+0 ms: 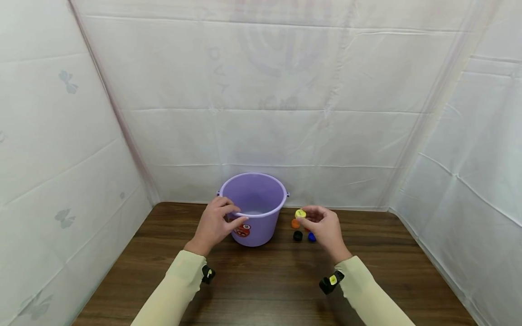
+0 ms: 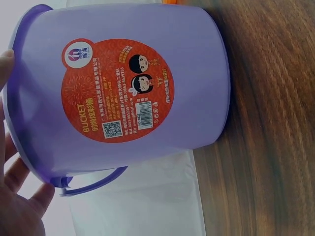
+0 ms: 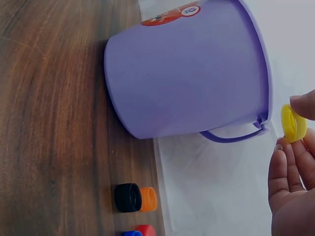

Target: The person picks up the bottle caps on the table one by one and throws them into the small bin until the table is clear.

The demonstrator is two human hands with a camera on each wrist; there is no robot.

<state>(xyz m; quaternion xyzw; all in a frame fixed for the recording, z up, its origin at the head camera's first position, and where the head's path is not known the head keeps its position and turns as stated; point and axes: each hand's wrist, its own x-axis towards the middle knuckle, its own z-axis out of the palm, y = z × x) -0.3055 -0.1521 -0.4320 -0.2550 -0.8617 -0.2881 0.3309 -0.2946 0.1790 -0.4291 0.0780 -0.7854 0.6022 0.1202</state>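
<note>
A purple bucket [image 1: 265,228] stands upright near the table's back edge, its inside visible from above. My left hand [image 1: 212,225] holds its rim at the front left, fingers over the edge and thumb lower on the outer side. A round red label [image 2: 118,91] faces the left wrist camera. Right of the bucket, my right hand [image 1: 327,227] pinches a yellow bottle cap [image 3: 294,123] between thumb and fingers, raised to about rim height in the right wrist view. Below that hand lie an orange cap [image 1: 295,223], a black cap [image 1: 297,236], a blue cap [image 1: 311,237] and a red cap [image 3: 146,230].
The dark wood table [image 1: 261,285] ends at a white sheet [image 1: 277,136] hung behind the bucket. More white sheeting closes off the left and right sides. The bucket's purple handle [image 3: 231,137] hangs down at the back.
</note>
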